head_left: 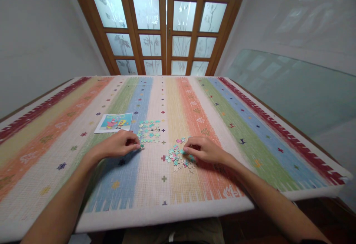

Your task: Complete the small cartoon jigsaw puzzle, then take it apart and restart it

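Observation:
My left hand (118, 144) is closed in a pinch, with a small green jigsaw puzzle piece (142, 146) at its fingertips. Just beyond it, rows of teal puzzle pieces (150, 131) lie on the striped cloth. Behind the same hand is a picture card (115, 122) with a pink and a yellow cartoon figure. Over the right edge of a loose pile of puzzle pieces (175, 157), my right hand (204, 149) has its thumb and fingers pinched together. Whether a piece is between them is hidden.
A striped tablecloth (164, 214) with small woven motifs covers the wide table. At the far end stand wooden doors (167, 32) with frosted panes. A pale glass panel (292, 84) leans against the right wall.

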Available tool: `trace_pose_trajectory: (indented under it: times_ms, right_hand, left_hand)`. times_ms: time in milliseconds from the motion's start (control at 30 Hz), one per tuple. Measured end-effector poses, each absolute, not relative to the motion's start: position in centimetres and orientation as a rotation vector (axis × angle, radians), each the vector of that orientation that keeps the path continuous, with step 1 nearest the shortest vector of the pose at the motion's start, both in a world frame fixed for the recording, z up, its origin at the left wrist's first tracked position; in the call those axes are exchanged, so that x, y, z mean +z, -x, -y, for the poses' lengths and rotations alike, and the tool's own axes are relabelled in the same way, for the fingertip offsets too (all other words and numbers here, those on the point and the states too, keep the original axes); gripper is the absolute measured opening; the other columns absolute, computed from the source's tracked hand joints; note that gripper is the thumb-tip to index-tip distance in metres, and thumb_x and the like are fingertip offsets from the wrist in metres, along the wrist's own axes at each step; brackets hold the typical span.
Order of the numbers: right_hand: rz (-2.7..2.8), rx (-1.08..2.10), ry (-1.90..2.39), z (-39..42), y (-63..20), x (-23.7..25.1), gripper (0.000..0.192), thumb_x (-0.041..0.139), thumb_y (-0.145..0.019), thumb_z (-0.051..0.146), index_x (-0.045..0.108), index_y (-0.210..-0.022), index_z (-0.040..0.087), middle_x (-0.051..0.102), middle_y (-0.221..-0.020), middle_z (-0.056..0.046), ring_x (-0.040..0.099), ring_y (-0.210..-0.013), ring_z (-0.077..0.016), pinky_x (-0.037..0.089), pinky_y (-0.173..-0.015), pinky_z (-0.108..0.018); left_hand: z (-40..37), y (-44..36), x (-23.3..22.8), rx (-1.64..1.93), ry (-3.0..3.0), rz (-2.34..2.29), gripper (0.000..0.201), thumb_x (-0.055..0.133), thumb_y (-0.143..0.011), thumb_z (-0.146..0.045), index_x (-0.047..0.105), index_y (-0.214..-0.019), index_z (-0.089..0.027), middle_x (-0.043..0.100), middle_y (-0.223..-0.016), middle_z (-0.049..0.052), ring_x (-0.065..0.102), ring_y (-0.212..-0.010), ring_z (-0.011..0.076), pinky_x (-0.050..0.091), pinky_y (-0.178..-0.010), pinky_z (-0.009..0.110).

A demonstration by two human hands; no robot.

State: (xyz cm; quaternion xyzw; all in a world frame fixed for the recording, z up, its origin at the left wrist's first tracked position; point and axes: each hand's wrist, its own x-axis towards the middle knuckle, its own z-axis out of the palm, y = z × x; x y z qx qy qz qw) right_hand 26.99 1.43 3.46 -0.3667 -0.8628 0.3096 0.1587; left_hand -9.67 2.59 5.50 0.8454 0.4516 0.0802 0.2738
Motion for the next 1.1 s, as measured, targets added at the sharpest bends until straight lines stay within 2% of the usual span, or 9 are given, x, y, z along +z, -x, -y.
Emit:
trace_pose_trajectory:
  times_ms: [167,367,1100]
  right_hand:
    - [2.442,0.888,1.057,-1.7,-27.4,3.4,0.023,0.057,-0.099,0.032,0.072,-0.086,0.020,0.069,-0.080,-0.005,0.056,-0.068,-0.0153,0.044,-0.066,-0.031]
    - [2.468,0.883,1.085,-1.9,-27.5,3.4,0.023,0.057,-0.099,0.032,0.072,-0.086,0.021,0.071,-0.082,-0.006,0.058,-0.071,-0.0165,0.045,-0.068,-0.032]
    - [2.465,0.888,1.056,-2.1,-27.6,3.4,0.023,0.058,-0.098,0.032,0.072,-0.084,0.021,0.071,-0.080,-0.007,0.059,-0.070,-0.0175,0.044,-0.068,-0.033]
  left_hand:
    - [-3.2,11.6,5.2,0.092,-2.202,-1.273,0.031,0.060,-0.087,-0.042,0.075,-0.079,-0.016,0.068,-0.065,0.002,0.055,-0.056,0.0130,0.034,-0.055,0.022]
    - [-3.5,11.9,4.9,0.133,-2.190,-1.273,0.029,0.062,-0.085,-0.042,0.075,-0.077,-0.017,0.064,-0.060,0.001,0.053,-0.055,0.0135,0.033,-0.054,0.023]
    - [-3.3,11.2,4.7,0.121,-2.227,-1.329,0.030,0.059,-0.085,-0.042,0.074,-0.079,-0.016,0.064,-0.061,0.002,0.053,-0.056,0.0147,0.033,-0.056,0.025]
